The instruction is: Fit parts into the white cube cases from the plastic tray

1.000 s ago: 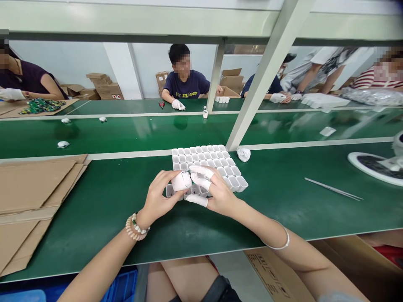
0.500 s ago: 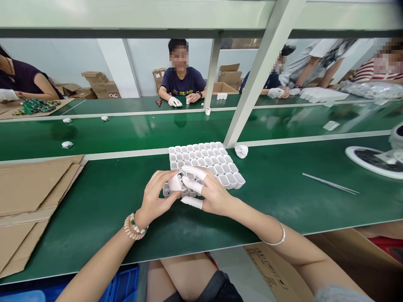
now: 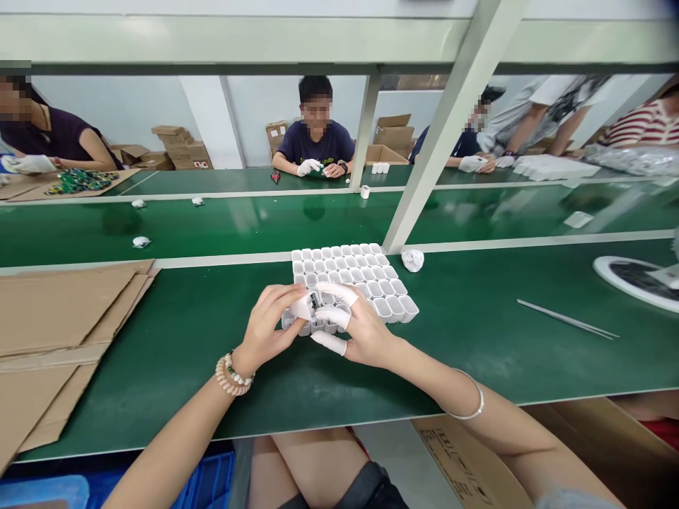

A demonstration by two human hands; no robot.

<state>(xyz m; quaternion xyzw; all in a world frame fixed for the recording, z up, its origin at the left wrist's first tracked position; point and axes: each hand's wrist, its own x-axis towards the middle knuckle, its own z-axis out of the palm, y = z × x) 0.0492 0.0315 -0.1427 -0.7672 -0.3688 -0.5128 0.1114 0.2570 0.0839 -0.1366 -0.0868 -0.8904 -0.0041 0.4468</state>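
Note:
Over the near left part of a block of small white cups point(image 3: 379, 286), my left hand point(image 3: 269, 322) grips a white housing point(image 3: 303, 305) between thumb and fingers. The housing is tilted, its opening turned to the right, with dark and metallic parts showing inside. My right hand point(image 3: 366, 329) wears white finger covers; its fingers are apart and the fingertips are at the housing's open end. Whether they pinch a small part cannot be made out. Several cups behind my hands are partly hidden.
Flat cardboard point(image 3: 58, 318) lies at the left. A crumpled white ball point(image 3: 412, 260) sits beside a slanted metal post point(image 3: 440, 127). Tweezers point(image 3: 565, 318) and a round white stand point(image 3: 631, 283) are at the right. People work across the green belt point(image 3: 238, 223).
The whole view has shifted slightly. The housing's opening now shows more of its inside, and my right fingertips have drawn a little away from it. The person opposite has lowered their head.

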